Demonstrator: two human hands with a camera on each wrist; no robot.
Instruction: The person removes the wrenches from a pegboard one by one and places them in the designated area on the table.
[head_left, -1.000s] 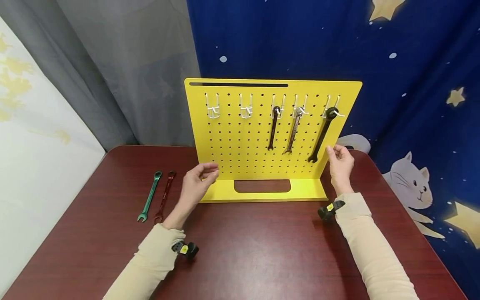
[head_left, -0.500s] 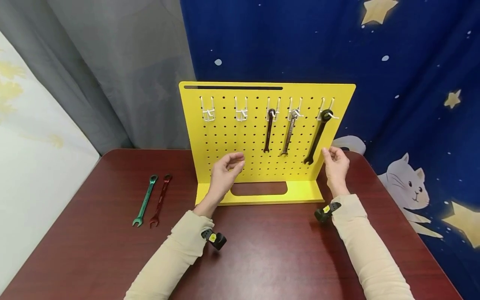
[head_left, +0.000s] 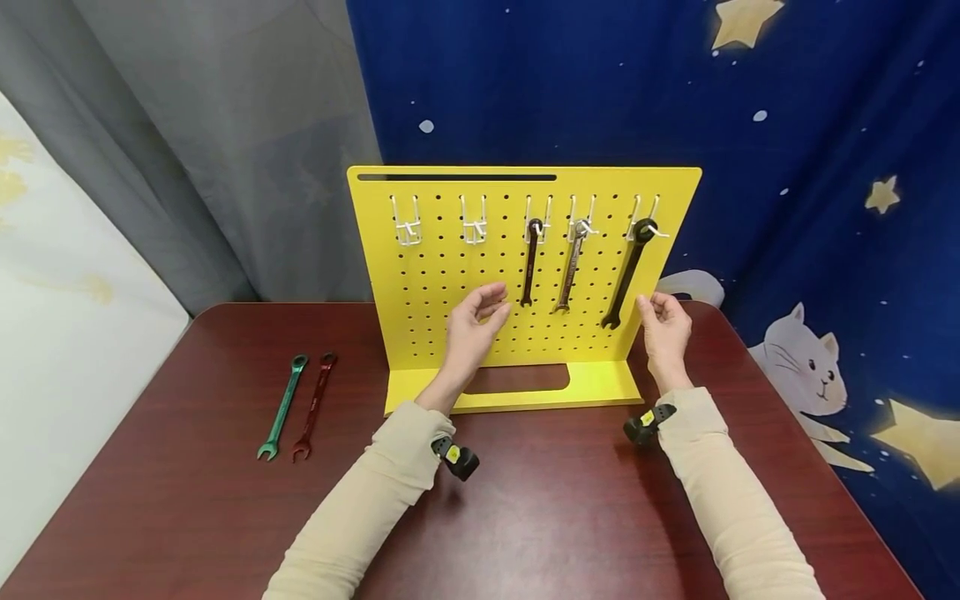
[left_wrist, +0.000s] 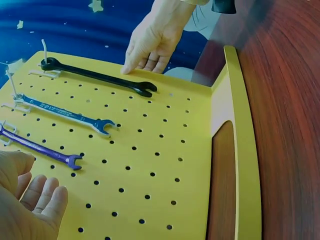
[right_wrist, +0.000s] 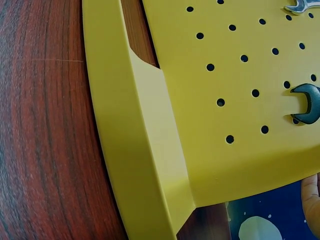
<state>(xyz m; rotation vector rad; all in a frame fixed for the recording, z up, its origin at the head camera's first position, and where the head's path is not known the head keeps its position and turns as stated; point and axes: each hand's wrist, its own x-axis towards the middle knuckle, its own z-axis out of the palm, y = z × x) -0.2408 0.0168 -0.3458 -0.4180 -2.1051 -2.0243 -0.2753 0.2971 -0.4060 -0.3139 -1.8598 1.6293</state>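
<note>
A yellow pegboard (head_left: pixel 450 333) stands on the table. From its white hooks hang a small dark purple combination wrench (head_left: pixel 529 267), a silver one (head_left: pixel 572 271) and a large black one (head_left: pixel 628 275). My left hand (head_left: pixel 472 329) hovers in front of the board, below and left of the purple wrench, its fingers loosely bent and holding nothing. In the left wrist view the purple wrench (left_wrist: pixel 42 147) lies just beyond the left thumb. My right hand (head_left: pixel 666 329) pinches the board's right edge beside the black wrench, thumb at the front and fingers behind, as the left wrist view shows.
On the table (head_left: pixel 187 433) left of the board lie a green wrench (head_left: pixel 282 408) and a red wrench (head_left: pixel 313 408). Two white hooks, a left one (head_left: pixel 407 229) and another beside it (head_left: pixel 474 227), bear no wrench. Curtains hang behind the table.
My left hand has moved right and up, from the board's lower left corner to near the purple wrench. The right hand stays at the board's edge. The head view has shifted slightly.
</note>
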